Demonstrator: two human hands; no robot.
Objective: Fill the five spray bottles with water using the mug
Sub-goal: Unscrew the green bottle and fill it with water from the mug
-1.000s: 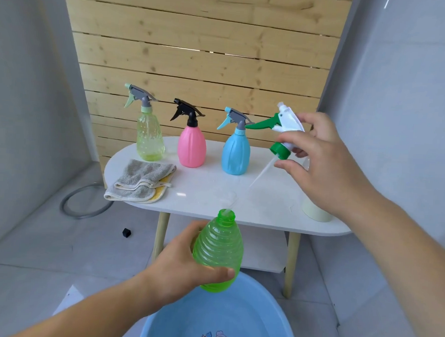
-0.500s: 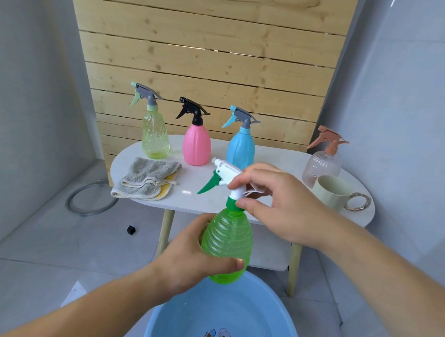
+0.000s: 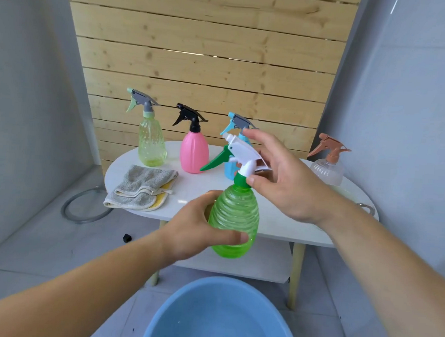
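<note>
K: Green bottle (image 3: 235, 221) has come up from over the basin (image 3: 220, 316), and the spray head (image 3: 240, 153) is now seated on its neck
M: grip?
K: left hand (image 3: 199, 232) fingers wrapped round the body to brace it. right hand (image 3: 280, 179) thumb and fingers clamped on the spray head, probably screwing it tight
M: rest?
K: four other bottles (image 3: 193, 153) parked on the desk (image 3: 188, 192) behind. mug (image 3: 346, 193) mostly hidden by the right wrist

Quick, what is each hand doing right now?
Left hand: holding the green bottle by its body.
Right hand: fingers curled round the white spray head on top of that bottle.
</note>
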